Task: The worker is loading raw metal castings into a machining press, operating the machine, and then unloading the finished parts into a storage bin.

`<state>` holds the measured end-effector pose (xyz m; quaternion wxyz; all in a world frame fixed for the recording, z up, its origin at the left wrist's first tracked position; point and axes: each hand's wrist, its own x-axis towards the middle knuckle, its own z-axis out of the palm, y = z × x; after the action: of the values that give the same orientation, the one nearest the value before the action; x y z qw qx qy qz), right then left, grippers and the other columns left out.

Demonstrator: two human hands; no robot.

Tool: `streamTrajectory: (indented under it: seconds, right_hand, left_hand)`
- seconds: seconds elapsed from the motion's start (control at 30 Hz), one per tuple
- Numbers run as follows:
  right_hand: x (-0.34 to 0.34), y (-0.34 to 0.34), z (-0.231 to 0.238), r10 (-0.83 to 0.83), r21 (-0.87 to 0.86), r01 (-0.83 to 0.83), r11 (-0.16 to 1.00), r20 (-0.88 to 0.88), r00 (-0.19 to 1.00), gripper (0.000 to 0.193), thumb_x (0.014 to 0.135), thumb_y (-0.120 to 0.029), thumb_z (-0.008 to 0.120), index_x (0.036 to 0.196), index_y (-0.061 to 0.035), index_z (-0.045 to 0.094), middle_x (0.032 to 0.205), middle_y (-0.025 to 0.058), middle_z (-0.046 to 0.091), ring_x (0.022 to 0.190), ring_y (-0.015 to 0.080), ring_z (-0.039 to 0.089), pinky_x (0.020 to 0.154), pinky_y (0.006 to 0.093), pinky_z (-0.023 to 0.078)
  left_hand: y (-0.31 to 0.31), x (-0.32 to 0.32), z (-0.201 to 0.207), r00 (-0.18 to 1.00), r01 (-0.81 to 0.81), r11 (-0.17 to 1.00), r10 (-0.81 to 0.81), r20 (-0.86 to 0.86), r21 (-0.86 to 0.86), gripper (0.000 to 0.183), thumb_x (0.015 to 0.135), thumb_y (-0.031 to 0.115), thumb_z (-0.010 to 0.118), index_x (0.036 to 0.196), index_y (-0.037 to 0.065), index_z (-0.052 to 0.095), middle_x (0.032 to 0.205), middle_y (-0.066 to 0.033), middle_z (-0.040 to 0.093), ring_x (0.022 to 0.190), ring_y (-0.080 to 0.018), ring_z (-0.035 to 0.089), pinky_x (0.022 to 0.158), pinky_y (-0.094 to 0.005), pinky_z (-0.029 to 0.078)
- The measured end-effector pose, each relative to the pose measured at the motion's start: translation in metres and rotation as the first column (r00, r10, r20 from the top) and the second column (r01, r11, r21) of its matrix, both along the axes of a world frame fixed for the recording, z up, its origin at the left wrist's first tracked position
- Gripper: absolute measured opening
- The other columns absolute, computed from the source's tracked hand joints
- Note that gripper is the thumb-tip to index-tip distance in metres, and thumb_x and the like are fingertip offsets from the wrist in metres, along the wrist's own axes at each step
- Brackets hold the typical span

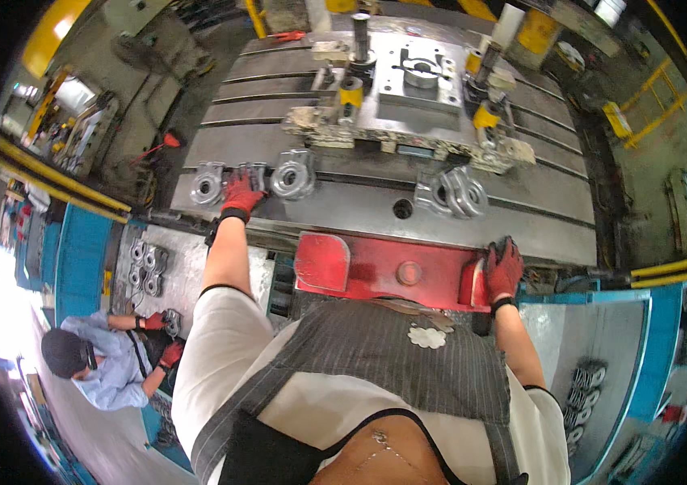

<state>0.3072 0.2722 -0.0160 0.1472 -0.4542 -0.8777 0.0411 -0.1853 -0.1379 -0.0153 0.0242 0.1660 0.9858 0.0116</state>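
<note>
My left hand (244, 196), in a red glove, reaches over the near edge of the press bed. Its fingers close over a ring-shaped metal casting (257, 171), which they partly hide. A similar casting (207, 184) lies to its left and another (292, 175) to its right. My right hand (504, 272), also red-gloved, rests at the right end of a red panel (408, 273) below the bed's edge. Its fingers point forward and look extended, with nothing visible in them. Farther right on the bed, several castings (458, 194) lean against one another.
A die block (420, 109) with upright guide posts (361, 40) and yellow collars stands on the slotted bed (343, 214). At lower left, a co-worker (113, 360) in red gloves handles a casting beside a metal table (186, 250). More castings (586, 396) lie at lower right.
</note>
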Motion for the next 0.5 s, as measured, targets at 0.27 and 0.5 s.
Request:
streamTrajectory:
  seconds: [0.27, 0.5]
  right_hand:
    - [-0.031, 0.017, 0.031, 0.277, 0.012, -0.283, 0.959, -0.244, 0.929, 0.079, 0.075, -0.051, 0.060, 0.133, -0.0046, 0.033, 0.129, 0.0203, 0.042, 0.120, 0.0385, 0.037, 0.098, 0.0463, 0.032]
    - [-0.141, 0.084, 0.010, 0.356, -0.401, -0.383, 0.832, -0.142, 0.924, 0.115, 0.052, -0.061, 0.073, 0.139, -0.0062, 0.021, 0.137, 0.0241, 0.031, 0.125, 0.0428, 0.031, 0.103, 0.0469, 0.026]
  left_hand:
    - [0.094, 0.076, 0.015, 0.893, 0.424, 0.817, -0.304, -0.333, 0.392, 0.074, 0.070, 0.041, 0.067, 0.134, 0.018, 0.038, 0.138, -0.0205, 0.031, 0.128, -0.0405, 0.025, 0.105, -0.0485, 0.021]
    - [0.186, 0.128, -0.017, 0.772, 0.520, 0.848, -0.519, 0.367, 0.105, 0.108, 0.064, 0.068, 0.059, 0.144, 0.019, 0.006, 0.147, -0.0231, -0.005, 0.134, -0.0419, -0.007, 0.107, -0.0540, 0.001]
